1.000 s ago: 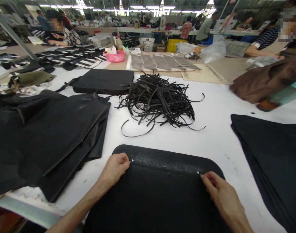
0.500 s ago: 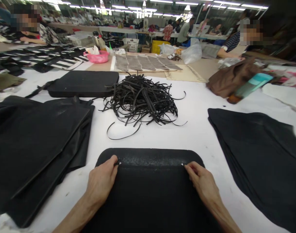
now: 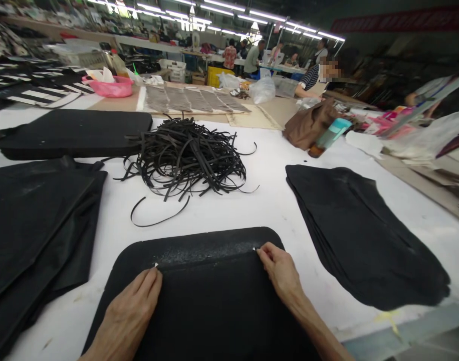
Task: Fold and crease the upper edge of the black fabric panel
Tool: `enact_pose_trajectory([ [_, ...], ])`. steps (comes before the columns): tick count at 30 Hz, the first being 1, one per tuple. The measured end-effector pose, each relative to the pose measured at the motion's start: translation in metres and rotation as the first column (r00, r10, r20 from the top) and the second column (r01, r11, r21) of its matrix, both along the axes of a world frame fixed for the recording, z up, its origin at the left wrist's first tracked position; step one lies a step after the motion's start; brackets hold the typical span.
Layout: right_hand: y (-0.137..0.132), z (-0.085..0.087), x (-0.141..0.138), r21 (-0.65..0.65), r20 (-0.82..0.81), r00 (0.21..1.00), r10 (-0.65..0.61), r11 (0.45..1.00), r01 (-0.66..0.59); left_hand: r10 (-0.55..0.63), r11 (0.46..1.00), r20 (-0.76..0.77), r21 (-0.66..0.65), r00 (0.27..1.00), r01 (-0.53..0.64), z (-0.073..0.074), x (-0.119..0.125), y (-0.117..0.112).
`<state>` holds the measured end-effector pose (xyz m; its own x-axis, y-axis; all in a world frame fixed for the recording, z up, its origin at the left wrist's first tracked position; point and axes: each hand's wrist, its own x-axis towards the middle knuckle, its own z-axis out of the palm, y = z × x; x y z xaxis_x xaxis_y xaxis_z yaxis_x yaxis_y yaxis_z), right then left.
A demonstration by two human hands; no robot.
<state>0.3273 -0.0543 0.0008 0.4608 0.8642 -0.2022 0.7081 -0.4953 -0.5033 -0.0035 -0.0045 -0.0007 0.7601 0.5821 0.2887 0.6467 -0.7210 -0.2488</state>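
Left hand point(image 3: 130, 313) and right hand point(image 3: 280, 273) both flat on black fabric layer point(image 3: 214, 311), fingertips pinching its top edge corners over a rounded black panel point(image 3: 199, 245) on the white table point(image 3: 274, 205). Tangle of black strips point(image 3: 184, 155) beyond (one loose strip nearer). Black fabric stack point(image 3: 361, 230) right, more black fabric point(image 3: 30, 220) left, black pad point(image 3: 75, 133) far left. Pink basin point(image 3: 109, 89) behind.

A white table point(image 3: 289, 210) carries a black panel point(image 3: 199, 291), tangled black straps point(image 3: 184, 155) and stacked black fabric point(image 3: 361, 230).
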Motion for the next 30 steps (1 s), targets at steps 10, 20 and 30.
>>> enact_pose_trajectory([
  [10, 0.003, 0.000, -0.004, 0.011, 0.082, 0.996, -0.045, 0.999, 0.044, 0.082, 0.996, 0.140, -0.034, 0.987, -0.078, -0.020, -0.011, 0.005],
  [20, -0.012, 0.018, -0.018, 0.265, 0.279, 0.953, 0.115, 0.945, -0.192, 0.141, 0.983, 0.221, -0.144, 0.965, -0.111, 0.007, 0.013, 0.001],
  [30, -0.002, -0.011, -0.089, 0.126, 0.608, 0.611, 0.507, 0.698, -0.705, -0.016, 0.914, -0.104, -0.405, 0.994, -0.028, 0.003, 0.086, -0.005],
])
